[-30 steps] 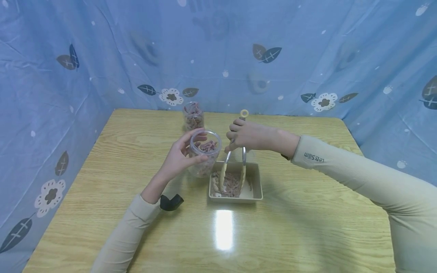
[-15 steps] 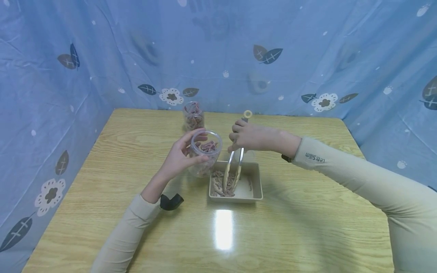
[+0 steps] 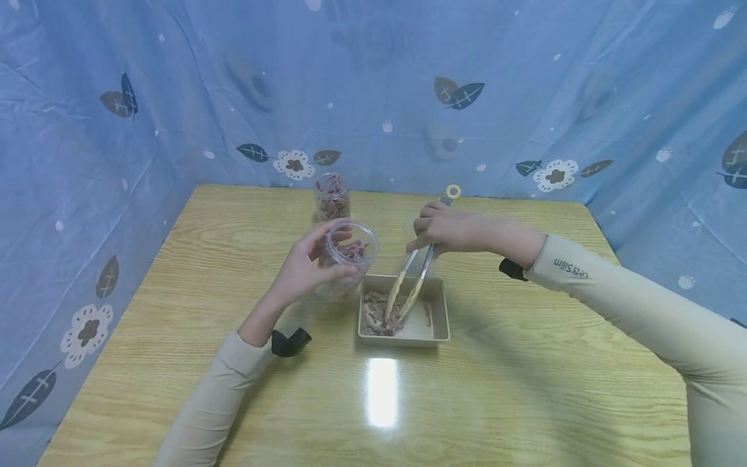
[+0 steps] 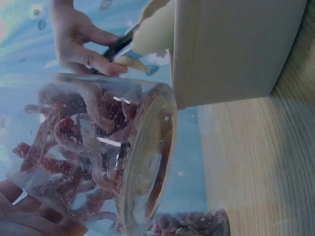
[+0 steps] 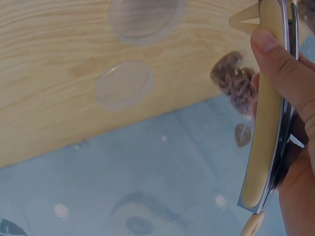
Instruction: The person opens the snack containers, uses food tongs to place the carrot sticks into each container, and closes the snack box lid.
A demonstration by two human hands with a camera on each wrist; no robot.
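My left hand [image 3: 300, 269] grips a clear plastic jar [image 3: 353, 263], its mouth tilted up and lidless, beside the tray. Brownish-red dried meat strips [image 4: 74, 147] fill its lower part. My right hand [image 3: 452, 231] holds tongs [image 3: 395, 290] with cream scalloped tips and a ring at the top end. The tips reach into the beige tray [image 3: 440, 318], among meat strips [image 3: 375, 318] heaped on its left side; whether they pinch any is hard to tell. In the right wrist view, my thumb presses along the tongs' cream handle [image 5: 266, 132].
A second clear jar [image 3: 332, 204] of similar strips stands behind the held jar. Two clear round lids [image 5: 124, 84] lie toward the table's back edge. Blue patterned cloth [image 3: 373, 97] hangs round the wooden table [image 3: 262, 408].
My right hand has moved right, so the tongs lean over to the right. Their arms stand closer together than a second ago, tips at the tray's left side. The left hand and jar stay nearly still.
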